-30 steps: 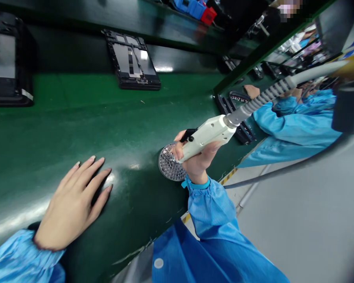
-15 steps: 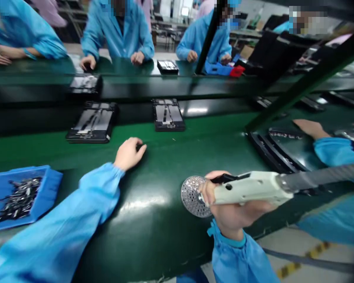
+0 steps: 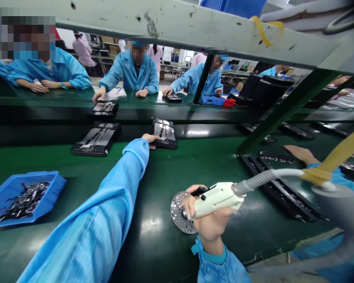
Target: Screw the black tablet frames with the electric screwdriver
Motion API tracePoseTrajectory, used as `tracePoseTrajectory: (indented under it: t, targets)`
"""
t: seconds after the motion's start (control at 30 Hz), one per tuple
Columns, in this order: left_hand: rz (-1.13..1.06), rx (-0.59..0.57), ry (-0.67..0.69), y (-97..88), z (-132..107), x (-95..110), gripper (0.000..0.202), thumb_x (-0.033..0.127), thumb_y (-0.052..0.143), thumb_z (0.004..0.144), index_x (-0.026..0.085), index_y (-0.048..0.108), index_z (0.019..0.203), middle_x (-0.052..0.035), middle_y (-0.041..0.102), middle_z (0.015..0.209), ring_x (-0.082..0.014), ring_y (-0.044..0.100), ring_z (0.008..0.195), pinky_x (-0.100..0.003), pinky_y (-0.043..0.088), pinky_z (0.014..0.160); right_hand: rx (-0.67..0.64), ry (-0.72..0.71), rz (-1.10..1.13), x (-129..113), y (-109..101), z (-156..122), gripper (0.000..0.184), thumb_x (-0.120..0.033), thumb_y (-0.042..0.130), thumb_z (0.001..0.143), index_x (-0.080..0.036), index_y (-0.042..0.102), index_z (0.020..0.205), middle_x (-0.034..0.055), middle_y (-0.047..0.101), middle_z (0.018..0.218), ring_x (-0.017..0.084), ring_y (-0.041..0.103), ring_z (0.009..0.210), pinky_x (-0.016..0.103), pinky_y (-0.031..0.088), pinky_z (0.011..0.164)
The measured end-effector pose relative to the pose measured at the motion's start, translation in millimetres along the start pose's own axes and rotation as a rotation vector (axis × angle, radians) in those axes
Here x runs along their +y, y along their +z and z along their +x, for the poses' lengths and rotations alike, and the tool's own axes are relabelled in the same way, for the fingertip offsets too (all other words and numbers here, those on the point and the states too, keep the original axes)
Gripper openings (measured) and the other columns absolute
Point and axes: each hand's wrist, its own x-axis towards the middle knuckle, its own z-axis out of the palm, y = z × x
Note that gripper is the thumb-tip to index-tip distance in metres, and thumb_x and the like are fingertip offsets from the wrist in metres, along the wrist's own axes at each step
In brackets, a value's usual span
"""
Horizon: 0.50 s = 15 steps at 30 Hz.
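Note:
My right hand (image 3: 208, 220) grips a white electric screwdriver (image 3: 216, 199) with a grey hose, its tip over a round perforated metal screw disc (image 3: 178, 214) lying on the green belt. My left arm in a blue sleeve stretches forward, and my left hand (image 3: 150, 140) touches the near edge of a black device tray (image 3: 164, 133) at the far side of the belt. Only the fingers of that hand show past the cuff.
A second black device tray (image 3: 96, 139) lies left of the first. A blue bin of small metal parts (image 3: 23, 196) sits at the near left. A green frame post (image 3: 283, 108) slants at right, with black trays (image 3: 271, 177) and a co-worker's hand (image 3: 297, 153). Several people work across the line.
My view has lifted from the belt to the whole line. My left hand went from flat on the belt, forward, to the black tray. The screwdriver stayed over the disc.

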Motion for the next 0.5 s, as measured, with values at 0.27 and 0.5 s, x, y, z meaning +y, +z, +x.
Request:
tracePoseTrajectory:
  t: [0.27,0.5]
  targets:
    - [-0.369,-0.098,-0.037,-61.8,-107.6,-69.1,0.026,0.025,0.063,0.086,0.005,0.059,0.103,-0.0075,0.063,0.088,-0.0044,0.055,0.053,-0.015,0.048,0.054,0.024,0.020,-0.039,-5.2,3.7,6.0,0.074,-0.086,0.053,0.066,-0.015,0.062,0.087,-0.0009,0.042,0.043,0.012,0.039,0.037,0.025,0.034,0.044]
    - [-0.261,-0.465,-0.029,-83.9,-295.2,-213.3,0.081,0.059,0.064,0.077,0.015,0.028,0.134,-0.0003,0.059,0.059,-0.0183,0.057,0.048,-0.024,0.046,0.045,-0.073,-0.024,-0.127,-3.8,37.6,-1.0,0.080,-0.089,0.031,0.076,-0.017,0.063,0.093,-0.0021,0.042,0.046,0.013,0.041,0.037,0.028,0.041,0.045]
